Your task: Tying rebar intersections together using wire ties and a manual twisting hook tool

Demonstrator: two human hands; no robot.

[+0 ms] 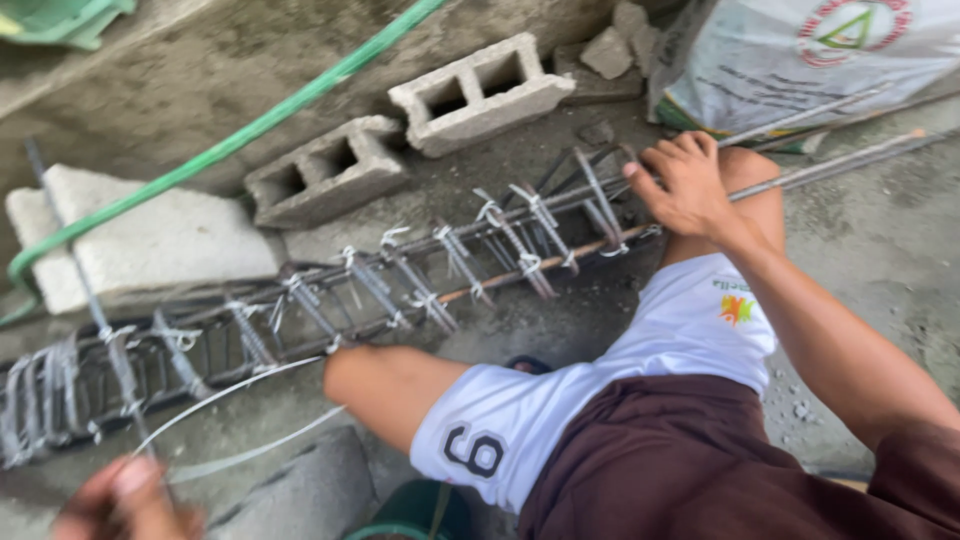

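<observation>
A long rebar cage [400, 280] of steel bars and stirrups tied with wire lies across the concrete ground in front of my knees. My right hand [685, 185] rests on the cage's right end, fingers curled over a bar. My left hand [125, 500] is blurred at the bottom left; it pinches thin tie wire [235, 385] that curves up toward the cage. A thin upright rod [85, 290] passes close by the left hand.
Two hollow concrete blocks [480, 95] [325, 170] and a solid white block [150, 240] lie behind the cage. A green hose [250, 125] runs diagonally. A printed sack [800, 60] sits top right, with rubble [610, 50] beside it.
</observation>
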